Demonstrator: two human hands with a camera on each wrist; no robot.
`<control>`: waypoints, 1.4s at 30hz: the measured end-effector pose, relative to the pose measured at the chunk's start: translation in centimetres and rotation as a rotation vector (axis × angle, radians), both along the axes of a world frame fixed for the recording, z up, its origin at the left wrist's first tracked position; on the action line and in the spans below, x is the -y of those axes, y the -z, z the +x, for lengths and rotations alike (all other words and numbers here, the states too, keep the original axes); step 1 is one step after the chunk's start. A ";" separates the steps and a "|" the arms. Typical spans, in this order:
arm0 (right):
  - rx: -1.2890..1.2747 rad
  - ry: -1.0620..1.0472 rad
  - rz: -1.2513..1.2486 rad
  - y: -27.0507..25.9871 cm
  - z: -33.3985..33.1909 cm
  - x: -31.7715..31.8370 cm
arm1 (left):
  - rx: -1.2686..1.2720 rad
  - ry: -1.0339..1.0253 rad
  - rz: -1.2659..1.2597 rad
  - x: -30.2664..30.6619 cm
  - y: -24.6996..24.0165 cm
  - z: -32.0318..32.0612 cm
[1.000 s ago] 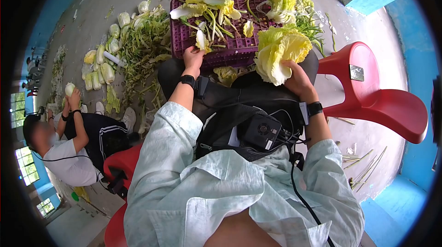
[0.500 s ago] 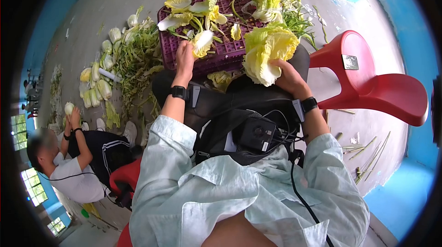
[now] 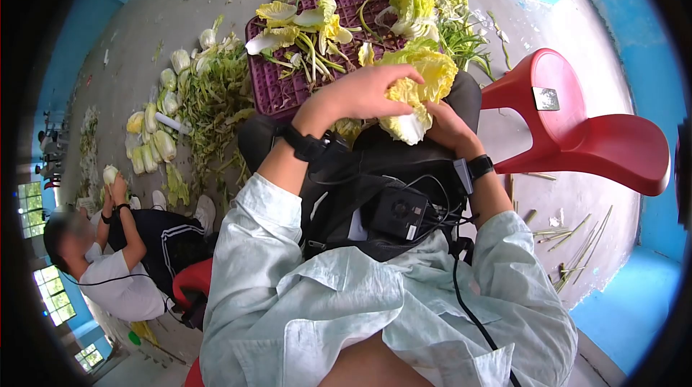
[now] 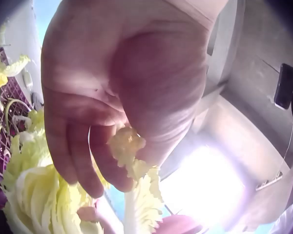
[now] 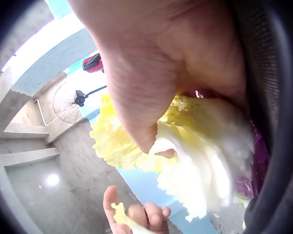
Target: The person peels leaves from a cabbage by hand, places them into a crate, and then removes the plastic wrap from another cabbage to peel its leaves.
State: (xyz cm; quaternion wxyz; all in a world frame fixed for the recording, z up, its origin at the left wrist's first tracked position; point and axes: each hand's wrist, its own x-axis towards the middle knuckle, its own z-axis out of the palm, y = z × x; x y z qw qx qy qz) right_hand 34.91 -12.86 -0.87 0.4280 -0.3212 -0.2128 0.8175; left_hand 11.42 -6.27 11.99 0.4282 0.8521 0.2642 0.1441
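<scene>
Pale grey concrete floor (image 3: 151,19): lies beneath the whole work area. Seated person in white shirt (image 3: 130,290): at the left side of the head view, both hands raised to a pale cabbage. Glossy red plastic chair (image 3: 627,153): right of the wearer's knees. Purple plastic lattice crate (image 3: 270,81): in front of the knees; loose yellow-white leaves and green stalks lie on its top. Heap of limp green leaves (image 3: 216,88): on the floor left of the crate. Group of whole pale-green cabbages (image 3: 164,143): on the floor beside the heap.

Ruffled yellow-white bunch of cabbage leaves (image 3: 436,73): above the lap, at the crate's near right corner. Right hand (image 3: 450,127): grasps the bunch, thumb pressed against a white leaf base. Left hand (image 3: 360,91): just beside the bunch, thumb and fingers curved, grasping a small leaf. Slender yellow-tipped white leaf (image 4: 145,197): its ruffled tip lies between the left thumb and fingers.
</scene>
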 end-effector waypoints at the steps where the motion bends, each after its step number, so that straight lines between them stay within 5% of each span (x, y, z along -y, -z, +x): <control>1: -0.006 0.012 -0.005 0.0 0.0 0.0 | -0.012 -0.006 0.106 0.1 0.2 0.7; 5: 0.047 -0.047 0.031 0.4 0.1 -0.2 | -0.083 -0.188 0.224 0.7 1.9 2.9; 15: 0.060 -0.046 0.018 0.6 -0.1 -0.2 | 0.372 -0.463 0.221 1.4 4.1 3.6; 24: 0.029 -0.035 0.016 1.4 0.2 -0.4 | 0.235 -0.642 0.514 2.4 6.4 3.1; 27: 0.045 -0.041 0.031 1.3 0.4 -0.3 | 0.150 -0.807 0.345 3.5 8.7 3.0; 30: 0.061 -0.054 0.068 1.0 0.1 -0.2 | 0.451 -0.725 -0.561 3.3 9.0 2.0; 33: 0.085 -0.061 0.070 0.1 -0.2 -0.1 | 0.495 -0.516 -0.812 3.4 7.7 1.9; 42: 0.086 -0.073 0.088 -0.2 -0.2 0.0 | 0.505 -0.727 -0.936 3.6 11.4 2.2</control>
